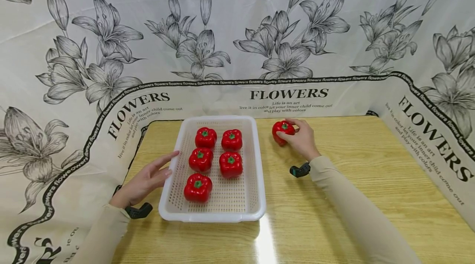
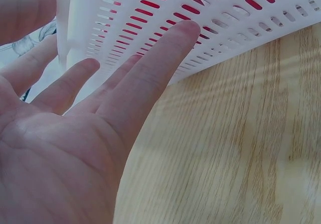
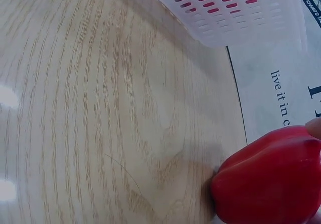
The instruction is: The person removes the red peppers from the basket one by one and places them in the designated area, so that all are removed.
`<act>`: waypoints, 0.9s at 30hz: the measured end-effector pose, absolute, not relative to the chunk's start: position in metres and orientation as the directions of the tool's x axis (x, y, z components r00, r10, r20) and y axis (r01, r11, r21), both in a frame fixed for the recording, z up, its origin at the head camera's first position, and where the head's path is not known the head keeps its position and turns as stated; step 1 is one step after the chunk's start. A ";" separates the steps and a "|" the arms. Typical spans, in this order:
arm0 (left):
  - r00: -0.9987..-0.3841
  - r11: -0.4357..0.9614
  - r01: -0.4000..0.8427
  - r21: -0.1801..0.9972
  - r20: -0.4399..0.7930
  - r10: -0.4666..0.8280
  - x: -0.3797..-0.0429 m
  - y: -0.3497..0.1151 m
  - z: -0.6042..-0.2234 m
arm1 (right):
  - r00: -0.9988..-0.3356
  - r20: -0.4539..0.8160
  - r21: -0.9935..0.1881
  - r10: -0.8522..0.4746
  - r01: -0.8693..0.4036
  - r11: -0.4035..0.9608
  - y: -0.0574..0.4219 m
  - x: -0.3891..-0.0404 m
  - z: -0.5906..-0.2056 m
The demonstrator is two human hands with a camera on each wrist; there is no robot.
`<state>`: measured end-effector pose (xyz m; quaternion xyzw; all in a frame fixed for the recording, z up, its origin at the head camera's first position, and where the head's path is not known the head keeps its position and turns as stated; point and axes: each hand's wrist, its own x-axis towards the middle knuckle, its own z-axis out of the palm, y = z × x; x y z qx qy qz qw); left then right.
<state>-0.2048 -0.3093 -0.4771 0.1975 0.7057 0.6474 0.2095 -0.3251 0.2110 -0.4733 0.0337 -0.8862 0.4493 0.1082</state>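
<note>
We see the right hand [image 1: 302,138] curled around a red pepper [image 1: 283,131] that sits on the desk [image 1: 371,181] near its far edge, just beside the white basket [image 1: 256,165]. The left hand [image 1: 146,181], fingers straight and spread, rests against the basket's left wall. Five red peppers [image 1: 231,164] lie inside the basket.

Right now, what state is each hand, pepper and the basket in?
Left hand: open, straight fingers against the white basket's left wall.
Right hand: grip curled round the loose red pepper, which sits on the table.
White basket: flat on the table, holding five peppers.
Five peppers: upright, stems up, untouched.
</note>
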 end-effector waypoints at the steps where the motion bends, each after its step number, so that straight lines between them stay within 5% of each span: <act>1: -0.834 0.083 0.009 0.996 -0.039 0.550 -0.205 -0.309 -0.477 | -0.974 0.223 -0.788 0.040 -0.156 0.596 0.211 -0.324 -0.472; 17: -0.837 0.102 0.018 0.995 -0.041 0.545 -0.205 -0.308 -0.477 | -0.931 0.339 -0.738 0.136 -0.174 0.652 0.210 -0.314 -0.443; 27: -0.841 0.105 0.015 0.994 -0.044 0.539 -0.205 -0.309 -0.478 | -0.919 0.390 -0.745 0.063 -0.275 0.608 0.188 -0.290 -0.414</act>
